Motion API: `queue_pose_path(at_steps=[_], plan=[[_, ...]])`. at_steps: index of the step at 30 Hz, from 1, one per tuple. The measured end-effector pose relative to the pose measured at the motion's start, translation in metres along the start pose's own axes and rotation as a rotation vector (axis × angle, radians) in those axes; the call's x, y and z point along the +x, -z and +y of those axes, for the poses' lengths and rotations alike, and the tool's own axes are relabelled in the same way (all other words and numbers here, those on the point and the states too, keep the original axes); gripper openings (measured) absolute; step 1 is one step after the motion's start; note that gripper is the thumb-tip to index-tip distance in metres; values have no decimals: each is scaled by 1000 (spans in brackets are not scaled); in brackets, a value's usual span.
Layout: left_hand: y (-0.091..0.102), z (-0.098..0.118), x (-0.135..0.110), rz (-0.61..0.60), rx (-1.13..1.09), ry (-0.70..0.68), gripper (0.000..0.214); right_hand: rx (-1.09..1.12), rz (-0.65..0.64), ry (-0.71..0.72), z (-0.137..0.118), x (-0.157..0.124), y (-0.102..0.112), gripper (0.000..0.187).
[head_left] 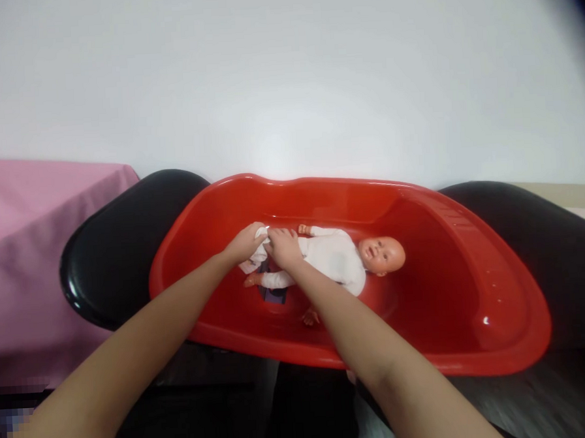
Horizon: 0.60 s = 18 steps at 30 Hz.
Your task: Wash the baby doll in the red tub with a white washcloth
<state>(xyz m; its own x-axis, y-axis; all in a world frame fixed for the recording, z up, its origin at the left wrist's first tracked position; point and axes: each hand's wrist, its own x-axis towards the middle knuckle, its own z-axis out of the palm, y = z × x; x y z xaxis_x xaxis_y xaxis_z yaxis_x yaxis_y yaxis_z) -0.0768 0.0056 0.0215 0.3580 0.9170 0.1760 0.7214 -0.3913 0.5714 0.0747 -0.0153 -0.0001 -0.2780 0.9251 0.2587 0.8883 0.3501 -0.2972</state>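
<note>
A baby doll (331, 256) in a white long-sleeved top lies on its back in a red baby bathtub (514, 286), its head to the right. Around the doll's lower body is white cloth (258, 257); I cannot tell whether it is a garment or a loose piece. My left hand (245, 244) is closed on this cloth near the doll's legs. Close beside it, my right hand (284, 249) has its fingers curled on the cloth by the doll's waist. Both hands partly hide the legs. A dark and purple object (274, 294) shows beneath the doll's arm.
Black padded seats (112, 248) stand at the left and, partly behind the tub, at the right (503, 214). Pink cloth (39, 258) covers a surface at the far left. A pale wall (285, 82) rises behind the tub.
</note>
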Motion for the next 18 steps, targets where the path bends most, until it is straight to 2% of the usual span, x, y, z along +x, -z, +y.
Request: queue_pose_path(at_steps=[4, 10, 13, 18], plan=[[-4, 1, 3, -16, 62, -8, 27, -44, -61, -39, -3, 0, -9, 35], [-14, -11, 4, -165, 256, 167, 27, -135, -204, -31, 0, -7, -14, 44], [-21, -22, 4, -235, 269, 192, 28, -169, -274, -46, 4, -8, -17, 43], [-31, -31, 2, -303, 259, 224, 30, -205, -301, -76, 12, -7, -21, 48]])
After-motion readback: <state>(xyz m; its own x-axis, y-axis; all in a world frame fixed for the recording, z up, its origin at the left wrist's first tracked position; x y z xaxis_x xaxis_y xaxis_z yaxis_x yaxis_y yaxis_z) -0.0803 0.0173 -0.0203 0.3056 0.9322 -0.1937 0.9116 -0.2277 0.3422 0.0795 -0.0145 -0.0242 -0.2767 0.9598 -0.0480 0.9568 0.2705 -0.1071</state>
